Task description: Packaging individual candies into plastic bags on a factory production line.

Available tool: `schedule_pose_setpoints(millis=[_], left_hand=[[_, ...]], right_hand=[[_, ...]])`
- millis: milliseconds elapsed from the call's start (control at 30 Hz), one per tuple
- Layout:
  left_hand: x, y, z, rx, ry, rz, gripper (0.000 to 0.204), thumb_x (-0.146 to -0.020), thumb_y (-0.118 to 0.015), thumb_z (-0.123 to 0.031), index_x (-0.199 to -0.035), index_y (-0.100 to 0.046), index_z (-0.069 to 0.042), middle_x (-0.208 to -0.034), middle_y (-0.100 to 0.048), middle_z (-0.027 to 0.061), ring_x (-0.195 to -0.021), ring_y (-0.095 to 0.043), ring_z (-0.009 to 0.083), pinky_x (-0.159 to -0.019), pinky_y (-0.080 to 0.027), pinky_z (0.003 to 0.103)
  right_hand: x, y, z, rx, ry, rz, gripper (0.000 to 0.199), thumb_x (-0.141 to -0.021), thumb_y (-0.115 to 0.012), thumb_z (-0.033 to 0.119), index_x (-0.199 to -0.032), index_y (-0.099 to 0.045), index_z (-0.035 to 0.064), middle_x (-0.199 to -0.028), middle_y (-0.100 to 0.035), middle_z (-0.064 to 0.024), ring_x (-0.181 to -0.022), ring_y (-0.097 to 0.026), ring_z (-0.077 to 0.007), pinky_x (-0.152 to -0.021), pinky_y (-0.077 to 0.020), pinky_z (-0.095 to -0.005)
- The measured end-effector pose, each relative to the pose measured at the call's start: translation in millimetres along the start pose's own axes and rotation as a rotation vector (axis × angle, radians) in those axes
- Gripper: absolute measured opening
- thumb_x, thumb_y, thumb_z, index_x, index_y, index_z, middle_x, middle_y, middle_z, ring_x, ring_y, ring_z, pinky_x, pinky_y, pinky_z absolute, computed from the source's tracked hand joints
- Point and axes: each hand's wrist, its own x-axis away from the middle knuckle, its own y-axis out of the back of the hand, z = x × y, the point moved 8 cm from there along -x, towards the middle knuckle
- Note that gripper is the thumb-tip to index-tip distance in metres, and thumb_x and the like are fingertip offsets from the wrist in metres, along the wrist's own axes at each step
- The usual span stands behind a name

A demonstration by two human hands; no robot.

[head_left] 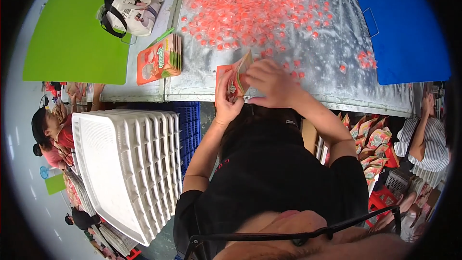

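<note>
At the near edge of the metal table, my left hand (227,102) is closed around a red and green pouch (236,86) held upright, its mouth gaping toward the top. Curled fingers of my right hand (275,83) lie at the upper right side of that pouch; whatever they may hold is hidden. An orange-red flat piece (222,71) shows behind the left hand, mostly covered. Beyond both hands spreads a big heap of small red candies (245,12) in clear wrappers, partly under a clear plastic bag. Several loose candies lie just past my right hand.
A stack of flat pouches (156,62) lies to the left, with a green pen-like tool (162,36) behind it. Farther back stands a white tote bag (132,9). Stacked white trays (130,163) rise at lower left. Filled pouches (378,137) sit at lower right. Other people work at both sides.
</note>
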Motion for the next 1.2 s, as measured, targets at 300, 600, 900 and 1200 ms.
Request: schedule_pose_setpoints(millis=[300,600,900,1200], left_hand=[[-10.7,6.6,-38.7,-0.323,0.056,0.418,0.119,-0.059,-0.085,-0.018,-0.154,-0.014,-0.005,-0.157,-0.015,0.0252,-0.146,-0.016,0.0404,-0.119,-0.016,0.048],[-6.0,-24.5,-63.2,-0.372,0.113,0.805,0.109,-0.055,-0.085,-0.021,-0.149,-0.03,-0.007,-0.149,-0.039,0.0179,-0.139,-0.036,0.0348,-0.116,-0.022,0.049],[4.4,17.6,-40.5,-0.33,0.22,0.28,0.093,-0.057,-0.079,-0.004,-0.142,-0.041,-0.006,-0.127,-0.055,0.017,-0.12,-0.054,0.0355,-0.101,-0.044,0.04],[1.5,13.1,-35.0,-0.166,0.218,0.199,0.099,-0.062,-0.075,0.006,-0.149,-0.029,-0.006,-0.134,-0.047,0.0137,-0.122,-0.05,0.0235,-0.104,-0.041,0.036]], right_hand=[[-1.1,-61.3,32.1,-0.028,0.296,0.155,0.016,-0.08,-0.06,0.017,-0.085,-0.067,0.0035,-0.089,-0.068,-0.0149,-0.092,-0.065,-0.0307,-0.091,-0.0449,-0.0445],[18.5,-43.6,50.1,-0.33,0.273,0.241,0.011,-0.075,-0.064,0.01,-0.083,-0.06,0.0054,-0.085,-0.066,-0.0129,-0.081,-0.065,-0.0327,-0.072,-0.0513,-0.0413],[66.9,22.6,-27.1,-0.078,-0.132,-0.282,0.052,-0.071,-0.078,0.024,-0.118,-0.061,0.0107,-0.133,-0.055,-0.012,-0.126,-0.048,-0.0354,-0.103,-0.0389,-0.0477],[110.8,-15.4,-111.1,0.18,-0.409,0.039,0.084,-0.066,-0.08,0.048,-0.14,-0.052,0.0216,-0.156,-0.03,-0.0128,-0.145,-0.019,-0.0402,-0.119,-0.0169,-0.0535]])
